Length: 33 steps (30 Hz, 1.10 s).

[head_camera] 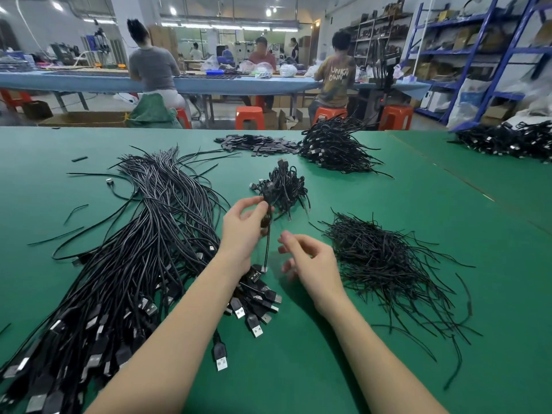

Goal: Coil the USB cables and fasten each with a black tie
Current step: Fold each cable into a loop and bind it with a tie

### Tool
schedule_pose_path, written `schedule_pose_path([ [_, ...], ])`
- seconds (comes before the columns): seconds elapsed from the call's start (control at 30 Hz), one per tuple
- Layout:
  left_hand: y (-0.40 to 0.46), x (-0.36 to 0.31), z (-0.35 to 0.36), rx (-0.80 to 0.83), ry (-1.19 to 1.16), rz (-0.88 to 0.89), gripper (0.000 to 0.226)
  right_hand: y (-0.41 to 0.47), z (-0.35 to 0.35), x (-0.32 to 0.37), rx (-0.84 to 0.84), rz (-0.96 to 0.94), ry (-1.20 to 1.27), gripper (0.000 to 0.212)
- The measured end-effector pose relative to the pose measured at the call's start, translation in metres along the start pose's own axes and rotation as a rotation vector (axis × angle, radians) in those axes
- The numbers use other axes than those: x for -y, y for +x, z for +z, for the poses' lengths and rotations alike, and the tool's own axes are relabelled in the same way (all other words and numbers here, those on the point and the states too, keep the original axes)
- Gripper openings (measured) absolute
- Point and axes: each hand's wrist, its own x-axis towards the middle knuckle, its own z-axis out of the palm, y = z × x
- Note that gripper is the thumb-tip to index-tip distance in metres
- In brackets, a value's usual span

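We see two bare forearms reaching in from the lower edge of the view, with no sleeve covering either one up to where the picture cuts them off. The slim, bare left hand (pixel 243 231) wears no glove, ring, watch or band that we can make out. The bare right hand (pixel 310 259) is likewise uncovered, with nothing at the wrist. Its fingers are slightly blurred, so we cannot tell the finer detail of the nails. On the left hand the nails look short and plain.
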Motion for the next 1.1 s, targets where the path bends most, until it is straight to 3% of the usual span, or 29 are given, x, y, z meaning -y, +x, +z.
schedule_pose_path([
  [0.1, 0.047, -0.002, 0.013, -0.153, -0.012, -0.065, 0.01, 0.0, 0.001, -0.004, 0.047, -0.03, -0.145, 0.032],
  [0.2, 0.095, -0.004, 0.026, -0.191, 0.008, -0.088, 0.016, 0.002, -0.001, -0.005, 0.033, -0.018, -0.088, 0.034],
  [0.27, 0.116, 0.0, 0.03, -0.175, 0.154, -0.077, 0.021, 0.003, 0.0, -0.006, 0.023, -0.022, -0.083, 0.036],
  [0.4, 0.13, 0.018, 0.03, 0.033, 0.761, 0.011, 0.036, 0.004, -0.001, -0.007, 0.024, -0.021, -0.058, 0.038],
  [0.53, 0.136, 0.024, 0.033, 0.233, 0.945, 0.041, 0.044, 0.004, -0.002, -0.008, 0.023, -0.032, -0.049, 0.038],
  [0.63, 0.133, 0.024, 0.032, 0.276, 0.947, 0.05, 0.045, 0.004, -0.001, -0.008, 0.021, -0.044, -0.072, 0.037],
  [0.83, 0.103, 0.005, 0.02, 0.206, 0.833, 0.207, 0.042, 0.003, -0.003, -0.006, 0.013, -0.038, -0.08, 0.036],
  [0.93, 0.069, -0.011, 0.013, 0.159, 0.67, 0.251, 0.028, 0.002, -0.003, -0.004, 0.003, -0.017, -0.051, 0.035],
  [1.1, 0.002, -0.025, -0.009, 0.308, 0.499, 0.269, 0.016, -0.002, -0.002, -0.003, 0.002, -0.016, -0.048, 0.032],
])
